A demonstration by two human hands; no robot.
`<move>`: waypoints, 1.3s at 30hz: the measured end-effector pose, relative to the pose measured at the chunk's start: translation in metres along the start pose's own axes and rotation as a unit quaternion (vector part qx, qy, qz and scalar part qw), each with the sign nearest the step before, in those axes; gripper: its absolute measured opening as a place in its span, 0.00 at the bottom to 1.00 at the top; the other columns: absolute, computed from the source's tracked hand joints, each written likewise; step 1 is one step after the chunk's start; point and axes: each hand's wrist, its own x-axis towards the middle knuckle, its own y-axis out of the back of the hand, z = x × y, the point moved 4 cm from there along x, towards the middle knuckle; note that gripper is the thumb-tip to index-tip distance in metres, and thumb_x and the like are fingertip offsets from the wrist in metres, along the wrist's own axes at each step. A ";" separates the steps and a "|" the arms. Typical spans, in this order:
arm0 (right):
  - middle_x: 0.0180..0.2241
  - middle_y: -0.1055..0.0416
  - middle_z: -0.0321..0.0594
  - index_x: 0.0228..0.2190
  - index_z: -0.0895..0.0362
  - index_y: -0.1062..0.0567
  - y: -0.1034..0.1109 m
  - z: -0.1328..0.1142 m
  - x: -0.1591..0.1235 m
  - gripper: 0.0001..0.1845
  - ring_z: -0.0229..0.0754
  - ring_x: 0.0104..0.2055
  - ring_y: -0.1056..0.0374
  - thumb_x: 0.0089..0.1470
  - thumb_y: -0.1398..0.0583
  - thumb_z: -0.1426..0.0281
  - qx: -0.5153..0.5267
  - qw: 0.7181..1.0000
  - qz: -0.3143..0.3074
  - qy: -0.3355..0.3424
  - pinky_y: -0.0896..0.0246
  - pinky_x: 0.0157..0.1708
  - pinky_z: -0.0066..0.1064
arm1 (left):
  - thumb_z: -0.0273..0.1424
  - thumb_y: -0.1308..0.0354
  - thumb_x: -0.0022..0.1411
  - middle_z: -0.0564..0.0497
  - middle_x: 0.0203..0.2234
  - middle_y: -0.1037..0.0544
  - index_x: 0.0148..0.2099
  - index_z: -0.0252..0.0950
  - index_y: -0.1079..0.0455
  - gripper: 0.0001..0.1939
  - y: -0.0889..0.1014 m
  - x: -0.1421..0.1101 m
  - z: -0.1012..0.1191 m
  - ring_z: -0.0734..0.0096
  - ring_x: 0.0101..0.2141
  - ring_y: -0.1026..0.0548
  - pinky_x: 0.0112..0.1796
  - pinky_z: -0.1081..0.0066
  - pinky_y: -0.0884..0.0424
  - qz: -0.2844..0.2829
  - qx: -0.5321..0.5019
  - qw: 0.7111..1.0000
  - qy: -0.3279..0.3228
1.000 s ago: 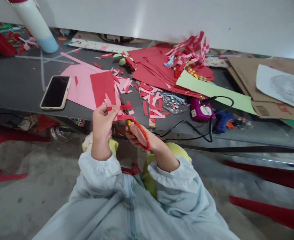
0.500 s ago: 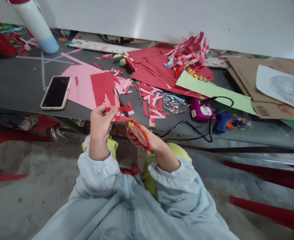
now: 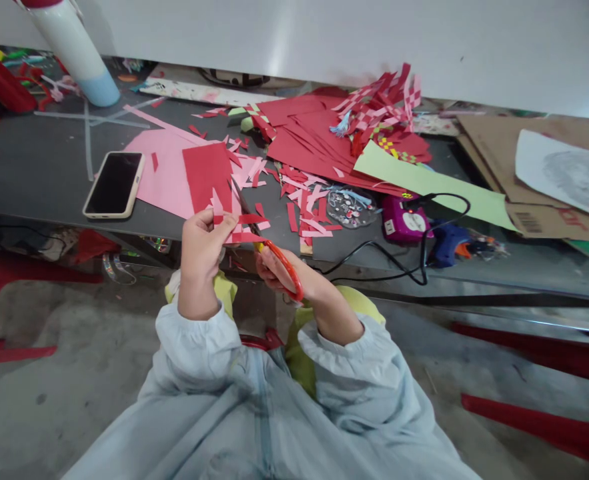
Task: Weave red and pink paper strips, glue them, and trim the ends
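Between thumb and fingers, my left hand pinches a piece of woven red and pink paper strips, just over the table's front edge. Loose strip ends stick out from it to the right and upward. My right hand is closed on a pair of scissors with orange-red handles. Their dark blades point up and left, right beside the strip ends; whether they touch the paper I cannot tell. Beyond my left hand lie a red paper sheet and a pink paper sheet. Small paper scraps litter the table to the right.
A phone lies at the left, with a white and blue bottle behind it. Red sheets, a woven paper bundle and a green strip spread rightward. A purple box with a black cable sits near cardboard.
Both hands, the woven paper and the scissors stay almost where they were. The whole view has shifted very slightly.
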 end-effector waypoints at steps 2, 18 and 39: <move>0.19 0.50 0.27 0.27 0.54 0.44 0.000 -0.003 -0.001 0.33 0.28 0.18 0.55 0.48 0.44 0.37 -0.023 1.000 -0.001 0.000 0.59 0.15 0.24 | 0.33 0.33 0.46 0.57 0.20 0.28 0.24 0.34 0.29 0.09 0.001 0.000 0.000 0.79 0.22 0.33 0.27 0.75 0.35 -0.004 0.006 1.000 -0.001; 0.15 0.41 0.27 0.26 0.55 0.42 0.000 -0.012 -0.010 0.32 0.28 0.12 0.44 0.53 0.49 0.38 -0.104 0.994 0.020 -0.010 0.51 0.09 0.21 | 0.35 0.33 0.47 0.56 0.20 0.28 0.25 0.34 0.28 0.10 0.004 0.002 -0.002 0.78 0.23 0.33 0.27 0.74 0.37 -0.013 0.032 0.999 -0.008; 0.14 0.38 0.29 0.24 0.56 0.39 0.008 -0.002 -0.004 0.33 0.31 0.11 0.37 0.54 0.50 0.38 -0.091 0.993 0.063 -0.027 0.50 0.06 0.19 | 0.38 0.31 0.46 0.56 0.20 0.27 0.26 0.34 0.27 0.13 0.002 0.001 -0.002 0.80 0.20 0.32 0.23 0.77 0.35 -0.011 0.024 0.999 0.023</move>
